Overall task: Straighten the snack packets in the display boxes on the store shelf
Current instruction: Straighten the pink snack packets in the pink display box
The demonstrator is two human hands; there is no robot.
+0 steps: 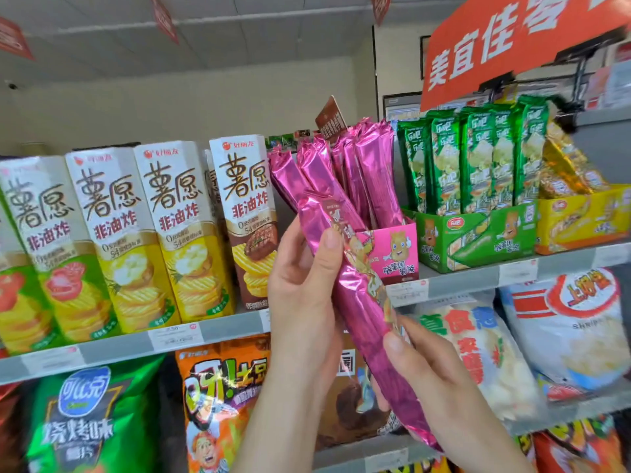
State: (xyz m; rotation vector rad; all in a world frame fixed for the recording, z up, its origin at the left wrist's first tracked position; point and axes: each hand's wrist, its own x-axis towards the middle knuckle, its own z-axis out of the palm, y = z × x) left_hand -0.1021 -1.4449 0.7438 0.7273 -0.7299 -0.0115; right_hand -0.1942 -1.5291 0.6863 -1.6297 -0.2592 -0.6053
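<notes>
In front of the upper shelf's front edge (461,285), a long pink foil packet (355,302) is held in 2 hands, clear of any box. It slants, with its top end up and to the left near the pink display box (397,249) and its bottom end down and to the right, crossing over the lower shelf's goods.

The left hand (300,285) grips the packet's upper part, thumb flat along the front and fingers wrapped behind it. The right hand (433,370) holds the lower part, thumb pressed on the printed front and fingers curled round the back.

The pink display box stands at the shelf's front edge, just behind the held packet. The other pink packets (370,172) stand in it unevenly: those on the right are nearly upright, those on the left lean out to the left toward the chip cartons (177,227).

Just to the right sits a green display box (478,237) with green packets (474,158) standing upright and close together. Beyond it, toward the right end of the shelf, a yellow box (580,220) holds gold packets (566,165) that lean to the left.

The chip cartons fill the left stretch of the shelf in a row. On the lower shelf lie a green bag (85,418), an orange bag (222,397) and a white bag (573,329). A red sign (512,39) hangs above the right end.
</notes>
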